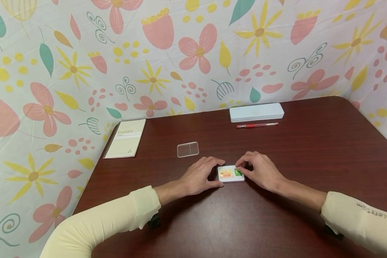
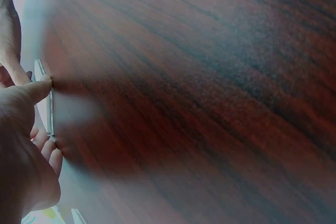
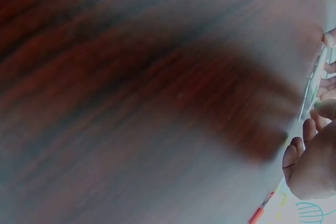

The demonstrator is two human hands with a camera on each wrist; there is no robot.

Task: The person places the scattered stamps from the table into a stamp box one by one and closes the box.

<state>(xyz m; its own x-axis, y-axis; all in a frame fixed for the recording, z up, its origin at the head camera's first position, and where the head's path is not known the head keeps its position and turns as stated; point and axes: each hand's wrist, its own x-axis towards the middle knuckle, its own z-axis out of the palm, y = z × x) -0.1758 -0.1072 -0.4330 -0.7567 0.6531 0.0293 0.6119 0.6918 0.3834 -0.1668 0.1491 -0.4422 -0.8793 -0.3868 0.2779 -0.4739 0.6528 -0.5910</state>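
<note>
Cream sleeves (image 1: 103, 220) are seen nearest. On the tabletop (image 1: 209, 222), a shallow rectangular case (image 1: 230, 180) is gripped at its left end by the left hand (image 1: 200, 175); inside, toward its right end, a green stamp-like slip (image 1: 238, 173) appears pinched by the right hand (image 1: 261, 170). The case is judged light, stiff and smooth, best held by its edges; the slip, thin and easily creased, by a corner.

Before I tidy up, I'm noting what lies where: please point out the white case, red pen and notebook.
White case (image 1: 231, 180): head view, bare strip along its near edge.
Red pen (image 1: 257, 125): head view, middle of its barrel.
Notebook (image 1: 125, 139): head view, middle of its cover.
</note>
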